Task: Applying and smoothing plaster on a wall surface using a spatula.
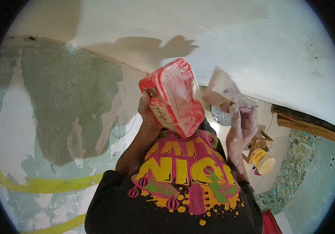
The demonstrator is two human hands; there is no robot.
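Observation:
My left hand (148, 113) grips a red plastic container (180, 103) by its left side, in front of my chest. The container is tilted, and whitish paste is smeared over its face and rim. Just right of it, my right hand (242, 126) is closed on a putty knife (223, 86), blurred by motion. Its pale, paste-covered blade points up and left, close to the container's right edge. I cannot tell whether the two touch. Whitish smears show on the right fingers.
A pale wall (253, 50) curves across the far side. The left wall carries a grey-green patch (74, 93) and yellow bands (46, 185). Low on the right are a yellow bucket (264, 163), a wooden stand (264, 143), dark wooden beams (308, 126) and pebble-patterned flooring (298, 160).

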